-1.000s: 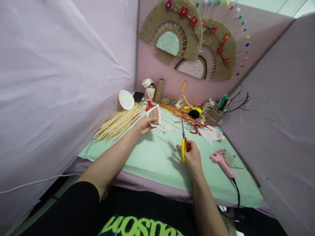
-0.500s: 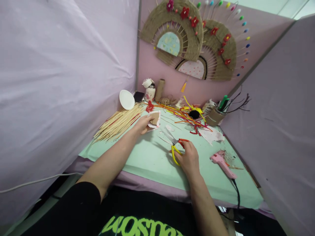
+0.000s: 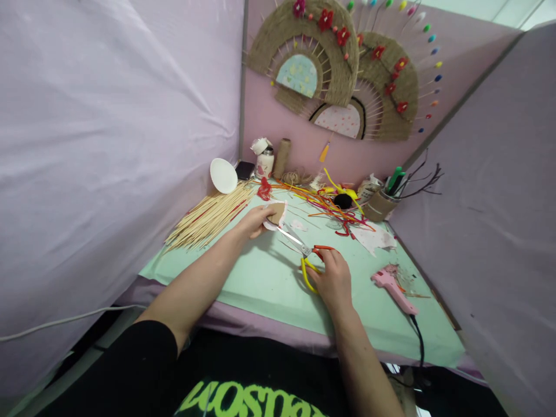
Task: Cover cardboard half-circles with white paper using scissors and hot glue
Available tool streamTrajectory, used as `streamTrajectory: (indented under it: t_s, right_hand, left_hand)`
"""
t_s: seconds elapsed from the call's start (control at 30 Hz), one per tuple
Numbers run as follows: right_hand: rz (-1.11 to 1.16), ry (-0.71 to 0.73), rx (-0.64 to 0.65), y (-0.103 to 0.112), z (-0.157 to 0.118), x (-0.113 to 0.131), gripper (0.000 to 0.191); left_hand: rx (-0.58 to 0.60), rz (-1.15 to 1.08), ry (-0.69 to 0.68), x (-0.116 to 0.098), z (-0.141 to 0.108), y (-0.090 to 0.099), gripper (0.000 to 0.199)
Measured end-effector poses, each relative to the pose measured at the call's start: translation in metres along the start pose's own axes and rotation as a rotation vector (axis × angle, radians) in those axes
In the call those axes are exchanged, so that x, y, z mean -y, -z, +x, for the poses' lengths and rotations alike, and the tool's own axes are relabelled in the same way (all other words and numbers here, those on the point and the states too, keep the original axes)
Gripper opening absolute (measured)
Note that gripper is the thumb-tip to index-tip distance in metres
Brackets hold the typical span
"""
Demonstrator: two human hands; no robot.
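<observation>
My left hand (image 3: 257,222) is closed on a small piece of brown cardboard (image 3: 277,213) edged with white, pink-marked fabric or paper; the fingers cover its left part. My right hand (image 3: 333,277) grips the scissors (image 3: 306,251), which have one red and one yellow handle. Their blades point up and left, with the tips at the lower edge of the cardboard piece. Whether the tips touch it I cannot tell. A small white scrap (image 3: 297,225) lies on the green table cover (image 3: 269,284) just right of the piece.
Thin wooden sticks (image 3: 208,217) lie at the left, by a white bowl (image 3: 223,176). Coloured pipe cleaners (image 3: 321,202) are heaped at the back. A pink glue gun (image 3: 394,289) with a black cord rests at the right, below a brown pot (image 3: 379,206) holding pens and twigs.
The cardboard piece has shifted slightly right and down and turned a little. The scissor blades have moved up to its lower edge and look closer together.
</observation>
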State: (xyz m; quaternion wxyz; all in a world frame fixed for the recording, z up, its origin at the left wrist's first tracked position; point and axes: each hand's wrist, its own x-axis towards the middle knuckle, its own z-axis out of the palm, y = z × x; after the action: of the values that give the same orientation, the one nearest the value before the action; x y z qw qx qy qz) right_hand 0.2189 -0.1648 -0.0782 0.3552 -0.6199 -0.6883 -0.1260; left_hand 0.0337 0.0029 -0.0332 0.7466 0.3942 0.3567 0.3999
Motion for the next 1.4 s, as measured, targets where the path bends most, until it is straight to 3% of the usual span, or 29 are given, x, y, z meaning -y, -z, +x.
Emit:
streamTrajectory:
  t_s: [0.27,0.77,1.4]
  right_hand:
    - [-0.037,-0.004,0.007,0.0,0.0,0.001,0.027]
    - [-0.016,-0.004,0.041,-0.002,-0.002,0.002,0.025]
    - [-0.005,-0.048,0.09,0.001,-0.003,0.005,0.022]
  left_hand:
    - [-0.008,-0.023,0.014,0.002,0.001,0.0,0.019]
    - [0.029,0.139,0.037,0.008,-0.005,-0.005,0.024]
    - [0.067,0.164,0.041,0.01,-0.005,-0.004,0.014]
